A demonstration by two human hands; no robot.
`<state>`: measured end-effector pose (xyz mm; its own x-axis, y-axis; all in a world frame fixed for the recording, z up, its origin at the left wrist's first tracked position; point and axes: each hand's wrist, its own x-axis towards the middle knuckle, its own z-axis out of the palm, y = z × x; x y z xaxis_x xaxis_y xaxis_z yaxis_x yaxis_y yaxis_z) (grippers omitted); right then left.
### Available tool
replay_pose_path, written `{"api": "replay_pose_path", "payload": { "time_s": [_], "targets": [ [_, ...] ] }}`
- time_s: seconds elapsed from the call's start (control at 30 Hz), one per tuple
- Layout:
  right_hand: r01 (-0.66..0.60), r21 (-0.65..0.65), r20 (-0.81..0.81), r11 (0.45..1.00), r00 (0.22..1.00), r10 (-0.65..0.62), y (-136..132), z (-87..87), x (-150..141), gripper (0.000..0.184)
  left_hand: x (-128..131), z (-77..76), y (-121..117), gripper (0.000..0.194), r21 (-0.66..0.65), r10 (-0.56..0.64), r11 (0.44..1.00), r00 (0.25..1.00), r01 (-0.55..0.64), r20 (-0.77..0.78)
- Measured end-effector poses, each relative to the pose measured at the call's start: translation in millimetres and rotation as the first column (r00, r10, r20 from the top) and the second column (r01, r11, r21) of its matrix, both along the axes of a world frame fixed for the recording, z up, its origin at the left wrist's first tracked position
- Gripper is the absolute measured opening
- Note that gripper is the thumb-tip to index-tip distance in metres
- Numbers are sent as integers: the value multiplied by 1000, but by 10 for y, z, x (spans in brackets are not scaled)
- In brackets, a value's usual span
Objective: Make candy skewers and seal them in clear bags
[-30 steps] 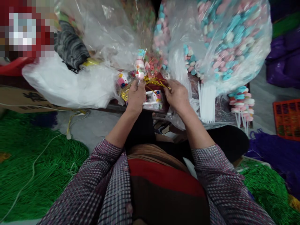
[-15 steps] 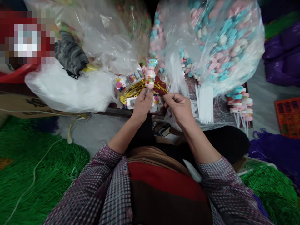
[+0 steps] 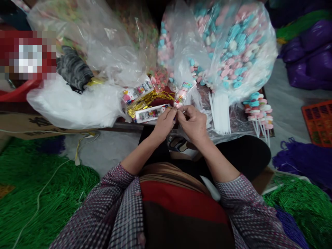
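Observation:
My left hand [image 3: 163, 123] pinches the lower end of a wrapped candy skewer [image 3: 182, 94], a stack of pink, white and blue sweets in a clear sleeve that leans up and to the right. My right hand [image 3: 193, 122] is closed at the same spot, fingertips against the left hand's, pinching the base of the sleeve; a thin gold twist tie seems to be between the fingers. A heap of gold twist ties [image 3: 145, 100] lies on the low table just left of my hands, beside flat printed packets [image 3: 150, 113].
Big clear bags of pink and blue candy [image 3: 233, 52] stand behind. White sticks [image 3: 220, 112] and finished skewers [image 3: 256, 109] lie right. A white bag [image 3: 75, 102] and cardboard box [image 3: 31, 122] are left. Green strands [image 3: 38, 193], purple strands [image 3: 303, 162], an orange crate [image 3: 317, 121] cover the floor.
The skewer has tipped from upright to leaning right and come down toward me. My right hand has moved left from the gold ties to meet the left hand at the skewer's base.

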<state>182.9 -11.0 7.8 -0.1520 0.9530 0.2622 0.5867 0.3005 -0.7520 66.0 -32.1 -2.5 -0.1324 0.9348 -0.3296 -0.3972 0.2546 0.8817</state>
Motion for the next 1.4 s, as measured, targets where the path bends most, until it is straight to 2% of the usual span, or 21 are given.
{"api": "replay_pose_path", "payload": {
  "time_s": [0.1, 0.2, 0.37, 0.47, 0.53, 0.6, 0.67, 0.73, 0.83, 0.93, 1.0, 1.07, 1.13, 1.17, 1.23, 1.3, 1.4],
  "targets": [
    [-21, -12, -52, 1000, 998, 20, -25, 3, 40, 16, 2, 3, 3, 28, 24, 44, 999, 999, -45, 22],
    [-68, -118, -249, 991, 968, 37, -45, 8, 79, 17, 1, 82, -8, 27, 0, 28, 1000, 992, -28, 123],
    [-234, -364, -533, 902, 846, 4, -39, 15, 126, 36, -42, 202, -55, 41, -12, -202, 976, 922, 218, 330],
    [-288, -386, -591, 876, 807, 5, -19, 28, 184, 38, -108, 225, -80, 50, -43, -326, 925, 846, 378, 421],
    [-346, -356, -637, 868, 769, 46, -9, 36, 243, 36, -148, 235, -99, 54, -73, -408, 864, 778, 498, 477],
    [-431, -351, -677, 831, 730, 93, -9, 35, 303, 39, -169, 245, -121, 56, -76, -472, 804, 710, 590, 523],
    [-487, -380, -692, 786, 714, 108, -18, 18, 343, 37, -167, 255, -144, 56, -64, -508, 766, 663, 640, 551],
    [-456, -401, -698, 794, 714, 58, -32, -14, 350, 35, -147, 265, -163, 55, -53, -510, 765, 654, 642, 559],
    [-319, -366, -705, 874, 708, -36, -46, -73, 312, 34, -82, 267, -169, 50, -54, -474, 814, 715, 579, 513],
    [-204, -278, -635, 939, 772, -21, -57, -124, 257, 29, 5, 208, -157, 42, -53, -384, 906, 870, 419, 309],
    [-130, -208, -532, 970, 847, -1, -73, -148, 223, 24, 50, 127, -151, 41, -3, -275, 961, 960, 275, 54],
    [-46, -135, -426, 990, 905, -16, -96, -154, 195, 19, 64, 33, -147, 43, 95, -155, 978, 956, 184, -250],
    [15, -38, -332, 999, 943, -27, -121, -134, 182, 15, 44, -38, -139, 43, 184, -91, 962, 874, 201, -476],
    [28, 33, -285, 999, 958, -17, -132, -114, 183, 13, 25, -55, -132, 42, 214, -90, 948, 842, 237, -531],
    [-2, 200, -172, 980, 984, 37, -148, -62, 199, 10, -25, -35, -112, 38, 291, -118, 905, 841, 309, -528],
    [-83, 328, -44, 941, 994, 103, -155, -9, 225, 10, -83, 65, -108, 43, 406, -145, 850, 890, 336, -433],
    [-188, 363, 87, 913, 982, 168, -148, 52, 264, 10, -184, 312, -184, 49, 517, -199, 801, 949, 300, -243]
  ]
}}
